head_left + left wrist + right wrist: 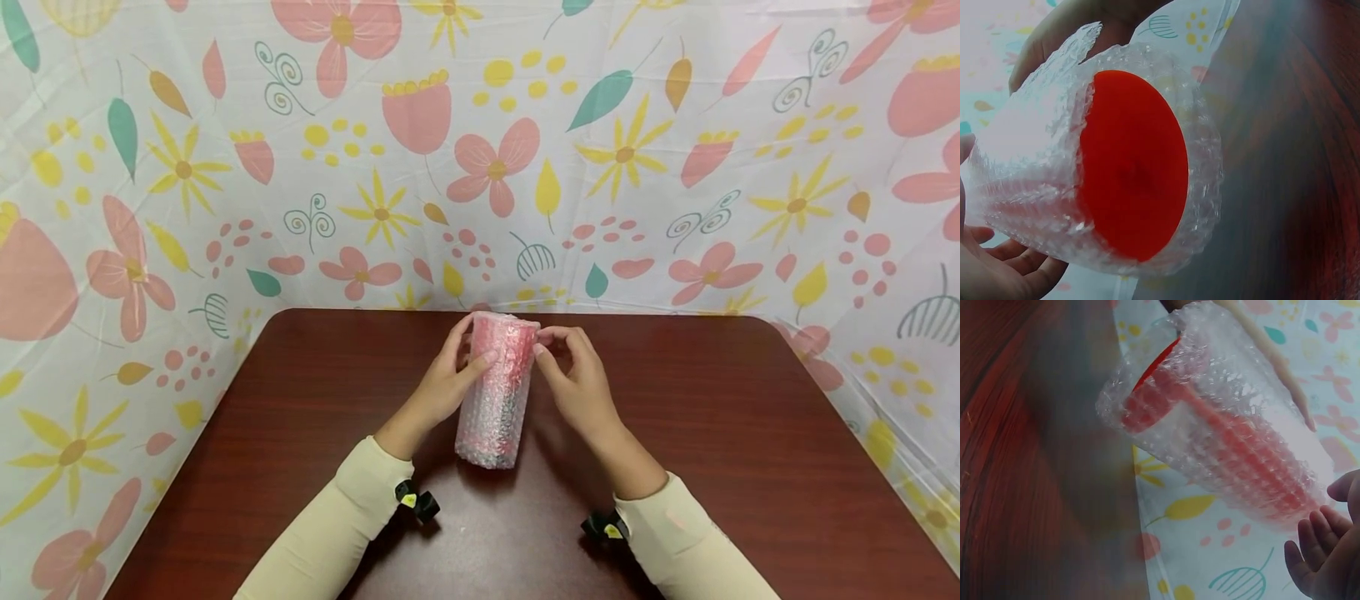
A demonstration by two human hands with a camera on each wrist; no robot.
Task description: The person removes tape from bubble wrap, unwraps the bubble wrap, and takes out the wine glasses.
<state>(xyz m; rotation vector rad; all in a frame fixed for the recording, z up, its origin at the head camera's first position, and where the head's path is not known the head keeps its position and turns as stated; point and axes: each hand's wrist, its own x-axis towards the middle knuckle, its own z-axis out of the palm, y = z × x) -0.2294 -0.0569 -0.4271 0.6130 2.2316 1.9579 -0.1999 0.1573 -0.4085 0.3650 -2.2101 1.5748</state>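
A tall cylinder wrapped in bubble wrap [495, 392] leans slightly over the middle of the table, its upper end towards the back. Pink and red show through the wrap, with darker patches lower down. Its flat red base [1135, 165] faces the left wrist camera, ringed by a rim of wrap. My left hand [438, 387] grips the cylinder's upper left side, thumb across the front and fingers around the back. At the top right edge, my right hand [585, 387] pinches the bubble wrap between thumb and index finger, its other fingers loosely bent.
The dark reddish-brown wooden table [300, 450] reaches back to a white cloth [480, 150] printed with flowers and leaves, which hangs behind it and at both sides. Black wrist cameras [420, 502] are worn at both cream sleeves [330, 525].
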